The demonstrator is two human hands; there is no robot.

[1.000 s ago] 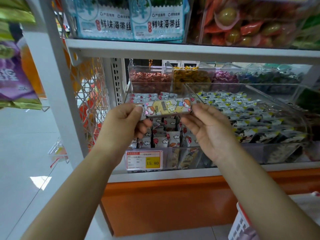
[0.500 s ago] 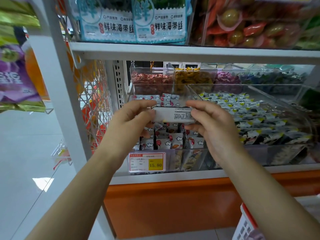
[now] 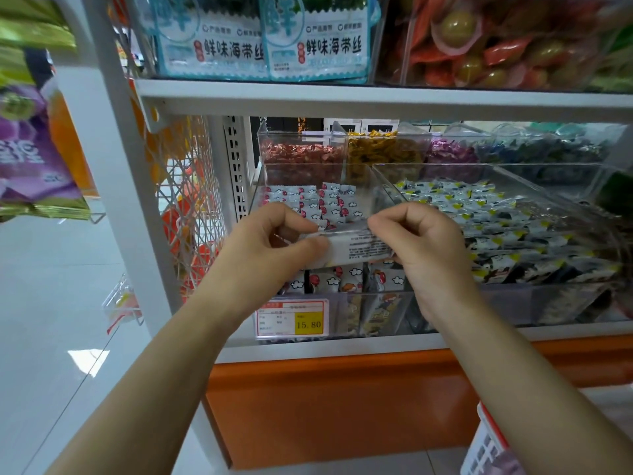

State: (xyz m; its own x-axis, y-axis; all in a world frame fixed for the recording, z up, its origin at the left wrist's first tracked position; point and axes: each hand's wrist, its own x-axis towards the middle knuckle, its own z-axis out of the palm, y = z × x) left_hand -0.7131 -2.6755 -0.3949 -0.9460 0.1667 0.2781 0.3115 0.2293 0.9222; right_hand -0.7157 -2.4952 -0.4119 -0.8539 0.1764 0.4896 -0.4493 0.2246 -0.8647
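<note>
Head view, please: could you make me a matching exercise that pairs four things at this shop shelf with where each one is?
Things:
1. snack packet
2. price tag
3. seaweed bags
4. white basket

Places:
a. on the top shelf
b. on the front of a clear bin
c. pinched between the left hand and the right hand
d. at the lower right corner of the picture

Pairs: 1-c; 2-b; 3-a; 4-d
</note>
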